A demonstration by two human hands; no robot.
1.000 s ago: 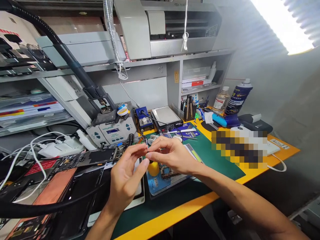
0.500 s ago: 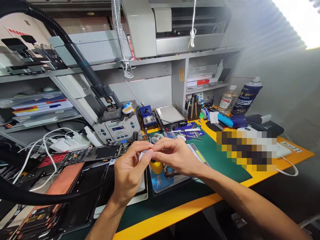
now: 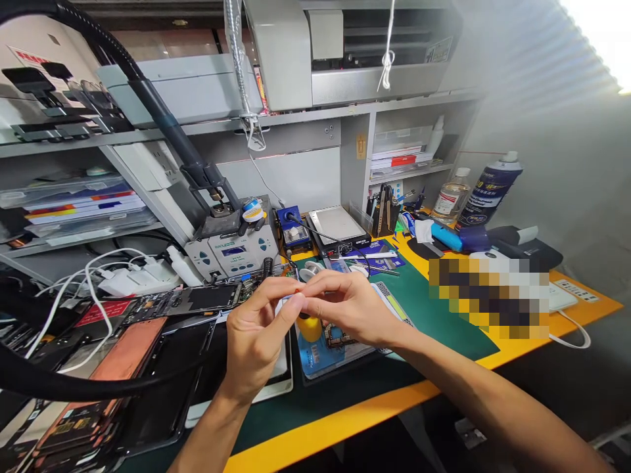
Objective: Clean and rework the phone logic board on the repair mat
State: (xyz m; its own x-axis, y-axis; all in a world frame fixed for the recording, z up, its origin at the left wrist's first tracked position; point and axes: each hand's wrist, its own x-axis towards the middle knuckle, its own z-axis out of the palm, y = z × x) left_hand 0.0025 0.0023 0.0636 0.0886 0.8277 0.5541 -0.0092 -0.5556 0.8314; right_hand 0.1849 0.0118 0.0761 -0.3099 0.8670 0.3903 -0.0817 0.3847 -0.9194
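My left hand point(image 3: 261, 338) and my right hand point(image 3: 348, 305) meet fingertip to fingertip above the workbench. Both are closed in a pinch. A speck of reddish orange shows between the fingertips, too small to name. Beneath the hands lies a blue repair mat point(image 3: 315, 358) with a circuit board point(image 3: 338, 336) on it, partly covered by my right hand. A yellow round object point(image 3: 310, 328) sits just below the fingertips, its upper part hidden. Behind the fingers, a spool point(image 3: 311, 270) is partly visible.
Phone parts and screens point(image 3: 158, 387) crowd the left side. A grey soldering station point(image 3: 234, 253) stands behind them, under a black microscope arm point(image 3: 162, 121). A spray can point(image 3: 488, 190) and a clear bottle point(image 3: 451, 195) stand at the back right. A dark cable loops across the left foreground.
The camera view has shifted slightly, so the background sits a little differently. Both hands keep nearly the same pinched pose.
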